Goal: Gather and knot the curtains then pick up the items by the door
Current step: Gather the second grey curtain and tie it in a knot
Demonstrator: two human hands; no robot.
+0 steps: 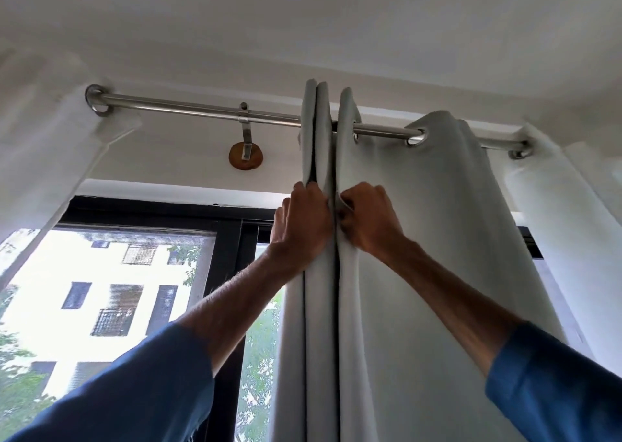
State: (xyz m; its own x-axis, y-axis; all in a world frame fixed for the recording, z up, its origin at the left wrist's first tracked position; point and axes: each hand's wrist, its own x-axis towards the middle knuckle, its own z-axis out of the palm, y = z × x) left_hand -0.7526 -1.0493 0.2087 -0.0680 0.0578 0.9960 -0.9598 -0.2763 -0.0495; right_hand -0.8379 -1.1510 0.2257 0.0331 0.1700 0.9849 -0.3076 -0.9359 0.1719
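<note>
A pale grey-green eyelet curtain [420, 239] hangs in folds from a steel rod [188, 108], bunched on the rod's right half. My left hand [301, 217] grips the leftmost fold, fingers curled round its edge. My right hand [368, 221] is clenched on the neighbouring fold just to the right. Both hands are raised at the same height, almost touching, well below the rod. Both arms wear blue sleeves. The items by the door are out of view.
A rod bracket on a round wooden mount [245, 155] is fixed to the wall at centre. Sheer white curtains hang at the far left [43, 158] and far right [579, 226]. The black-framed window [232, 239] shows a white building and trees outside.
</note>
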